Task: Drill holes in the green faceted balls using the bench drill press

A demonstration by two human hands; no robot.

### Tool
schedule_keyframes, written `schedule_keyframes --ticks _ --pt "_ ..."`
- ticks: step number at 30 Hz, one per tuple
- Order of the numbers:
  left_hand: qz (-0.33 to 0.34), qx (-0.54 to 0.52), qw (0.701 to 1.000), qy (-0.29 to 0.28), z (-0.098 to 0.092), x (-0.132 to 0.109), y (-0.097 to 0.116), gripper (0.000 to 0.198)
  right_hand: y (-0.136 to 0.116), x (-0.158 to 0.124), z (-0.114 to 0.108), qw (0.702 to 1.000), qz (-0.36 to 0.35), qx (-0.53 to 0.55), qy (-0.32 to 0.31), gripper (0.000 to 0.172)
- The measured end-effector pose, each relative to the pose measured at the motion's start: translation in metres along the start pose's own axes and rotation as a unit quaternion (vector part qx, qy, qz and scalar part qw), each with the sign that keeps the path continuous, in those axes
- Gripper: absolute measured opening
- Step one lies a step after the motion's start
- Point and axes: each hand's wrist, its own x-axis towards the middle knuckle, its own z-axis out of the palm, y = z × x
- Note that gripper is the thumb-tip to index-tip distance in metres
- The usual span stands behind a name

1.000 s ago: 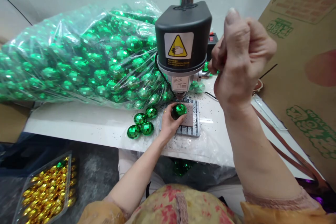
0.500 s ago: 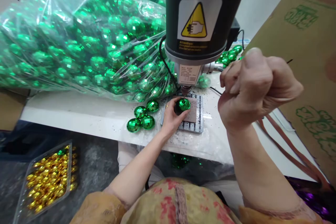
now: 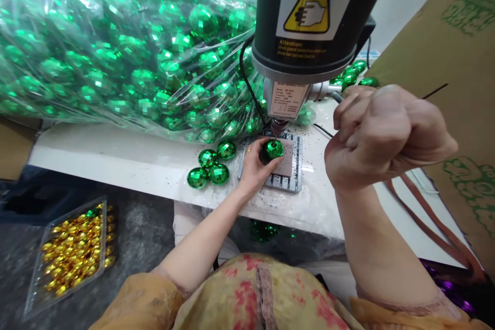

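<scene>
My left hand [image 3: 257, 165] has thumb and fingers closed around a green faceted ball [image 3: 274, 149], which has a hole in its top. The ball rests on a small board [image 3: 286, 165] over the slotted metal base [image 3: 284, 184] of a bench drill press [image 3: 305, 62]. Directly above the ball is the drill chuck [image 3: 278, 126], with the bit at the hole. My right hand [image 3: 381, 136] is wrapped in a fist around the drill press's feed lever [image 3: 337, 97], which is mostly hidden by the fingers. Several loose green balls [image 3: 208, 158] lie left of the base.
A big clear plastic bag [image 3: 127, 56] of green balls fills the back left. More green balls [image 3: 350, 78] sit behind the drill. A cardboard box [image 3: 429, 41] stands at the right. Below left is a clear tray [image 3: 103, 237] of gold balls. Dark shavings dot the white table [image 3: 116, 157].
The camera view has shifted, so the drill press looks larger and higher. My right fist on the lever appears slightly lower and further right. My left hand still holds the ball beneath the bit.
</scene>
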Motion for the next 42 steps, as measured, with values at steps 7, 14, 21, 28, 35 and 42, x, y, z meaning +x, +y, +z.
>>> schedule_keyframes --ticks 7,14,21,28,35,42 --pt "-0.004 0.003 1.000 0.004 0.000 0.000 0.002 0.050 0.014 -0.008 0.005 0.991 -0.093 0.072 0.071 0.053" --pt "-0.008 -0.004 1.000 0.003 0.000 0.000 0.003 0.050 0.021 -0.009 0.006 0.983 -0.140 0.085 0.076 0.048" --pt "-0.010 0.001 1.000 0.007 0.000 0.000 0.004 0.051 0.025 -0.010 0.005 0.978 -0.172 0.103 0.054 0.042" --pt "-0.010 -0.013 1.000 0.006 0.000 -0.001 -0.003 0.054 0.027 -0.017 0.004 0.977 -0.185 0.105 0.032 0.046" --pt "-0.007 0.021 0.998 0.059 -0.001 -0.004 0.012 0.046 -0.002 0.030 0.019 0.987 -0.020 0.107 0.121 0.046" --pt "0.240 0.147 0.952 -0.122 -0.037 -0.091 0.044 0.041 -0.008 0.044 0.023 0.987 0.001 0.104 0.119 0.042"
